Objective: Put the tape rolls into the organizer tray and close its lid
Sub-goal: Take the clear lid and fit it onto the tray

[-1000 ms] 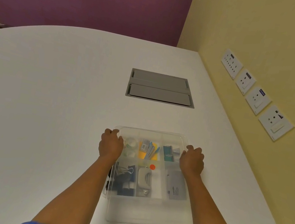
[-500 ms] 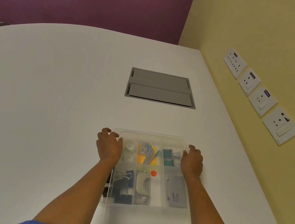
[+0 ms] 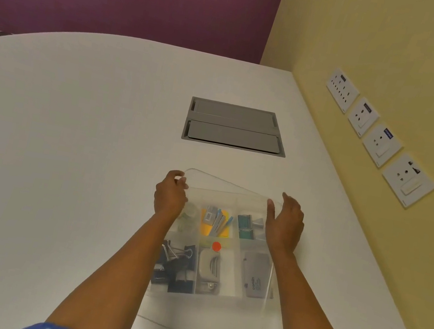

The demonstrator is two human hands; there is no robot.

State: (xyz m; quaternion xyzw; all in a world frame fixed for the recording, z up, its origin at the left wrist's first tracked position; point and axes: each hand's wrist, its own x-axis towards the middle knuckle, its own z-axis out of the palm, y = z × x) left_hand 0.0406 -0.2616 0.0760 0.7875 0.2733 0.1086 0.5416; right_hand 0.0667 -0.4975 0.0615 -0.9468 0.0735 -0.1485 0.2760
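A clear organizer tray (image 3: 215, 299) sits on the white table in front of me, near its front edge. Its far-left compartment holds translucent tape rolls (image 3: 189, 217). Other compartments hold black binder clips, sticky notes, staples and a stapler. A clear lid (image 3: 235, 186) hovers over the tray, skewed and tilted, its near end reaching past the tray toward me. My left hand (image 3: 171, 195) pinches the lid's far-left corner. My right hand (image 3: 285, 224) holds the lid's far-right edge between thumb and fingers.
A grey recessed cable hatch (image 3: 235, 127) lies in the table (image 3: 69, 138) beyond the tray. The yellow wall on the right carries several white socket plates (image 3: 381, 144). The table's front edge runs just below the lid's near corner.
The lid lay flat and square over the tray with my hands pressing its sides. Now its far edge is lifted and the lid is turned askew; both hands have shifted up to its far corners.
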